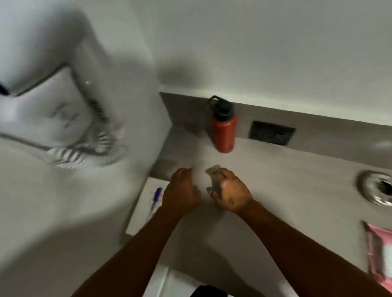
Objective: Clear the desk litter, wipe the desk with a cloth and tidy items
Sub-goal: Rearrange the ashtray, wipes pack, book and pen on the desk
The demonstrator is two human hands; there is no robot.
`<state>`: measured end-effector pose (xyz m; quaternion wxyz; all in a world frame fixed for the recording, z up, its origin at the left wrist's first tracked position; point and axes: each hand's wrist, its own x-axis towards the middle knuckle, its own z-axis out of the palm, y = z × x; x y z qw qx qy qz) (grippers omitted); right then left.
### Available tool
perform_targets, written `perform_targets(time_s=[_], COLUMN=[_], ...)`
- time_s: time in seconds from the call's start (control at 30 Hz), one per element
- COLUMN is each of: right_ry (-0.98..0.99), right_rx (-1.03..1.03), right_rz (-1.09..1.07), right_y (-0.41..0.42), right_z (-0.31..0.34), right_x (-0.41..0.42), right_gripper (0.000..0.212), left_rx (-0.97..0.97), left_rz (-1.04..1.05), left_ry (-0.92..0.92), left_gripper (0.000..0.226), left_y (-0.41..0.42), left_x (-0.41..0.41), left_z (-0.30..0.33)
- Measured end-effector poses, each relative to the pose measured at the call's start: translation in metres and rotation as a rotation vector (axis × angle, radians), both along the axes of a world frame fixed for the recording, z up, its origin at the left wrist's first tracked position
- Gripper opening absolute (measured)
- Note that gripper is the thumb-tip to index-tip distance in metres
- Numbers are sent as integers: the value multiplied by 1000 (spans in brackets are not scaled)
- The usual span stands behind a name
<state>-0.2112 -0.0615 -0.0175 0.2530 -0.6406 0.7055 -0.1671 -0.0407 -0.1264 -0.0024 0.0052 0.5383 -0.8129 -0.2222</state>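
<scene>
Both of my hands are over the grey desk (284,177), close together. My right hand (232,192) grips a small pale crumpled wipe (213,177) that sticks out past its fingers. A hand's width to the left, my left hand (181,190) has its fingers curled downward; motion blur hides whether it holds anything. A white sheet of paper (139,211) with a blue pen (156,195) on it lies at the desk's left edge, partly under my left wrist.
A red bottle with a black cap (224,133) stands by the back wall. A black socket plate (271,132) is to its right. A metal cable grommet (381,189) and a pink wipes pack (389,256) are at the right. A big white appliance (49,100) fills the left.
</scene>
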Motion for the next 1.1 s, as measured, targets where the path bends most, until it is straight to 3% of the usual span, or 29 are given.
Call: perform_targets(time_s=[0.17, 0.27, 0.5, 0.67, 0.8, 1.0, 1.1], right_ry=[23, 104, 361, 318, 105, 48, 12], right_rx=[112, 107, -5, -83, -65, 119, 162], right_rz=[273, 427, 525, 326, -5, -443, -565], right_y=[-74, -93, -84, -64, -25, 69, 99], right_z=[-3, -10, -32, -25, -6, -4, -9], right_x=[88, 122, 144, 106, 27, -85, -106], right_gripper=[45, 51, 39, 43, 42, 33, 25], left_rx=[42, 174, 187, 111, 71, 124, 147], left_rz=[328, 420, 348, 82, -184, -445, -529], left_ry=[-92, -138, -223, -281, -57, 136, 121], left_gripper=[53, 51, 24, 33, 28, 25, 25], left_y=[5, 8, -1, -17, -34, -18, -3], left_x=[87, 113, 129, 105, 36, -89, -122], left_z=[-5, -12, -28, -27, -19, -14, -19])
